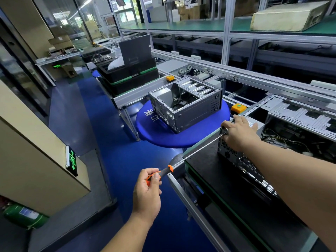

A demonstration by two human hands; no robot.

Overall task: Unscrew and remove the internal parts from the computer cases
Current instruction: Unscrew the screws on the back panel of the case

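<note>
Computer case [241, 160] at the right of the frame sits on a black mat [209, 170] on the workbench, its perforated rear panel turned toward the lower left. The right hand [238, 133] lies over the case's upper near corner, fingers curled down over the edge and gripping it. The left hand [147, 188], low in the middle of the frame, is clenched around the orange-and-black handle of a long screwdriver [190, 155]. Its thin steel shaft runs up and to the right, and the tip meets the rear panel just under the right hand's fingers [226, 128]; the exact contact point is too small to make out.

This case is dark grey metal with vent holes and slot covers along the back. Its open top shows loose wires and bare metal brackets further right.

A second computer case [185, 102], stripped and open, stands on a round blue stool [163, 131] in the centre of the frame, well apart from both hands. Stacked black trays [131, 77] rest on the conveyor bench toward the upper left.
</note>
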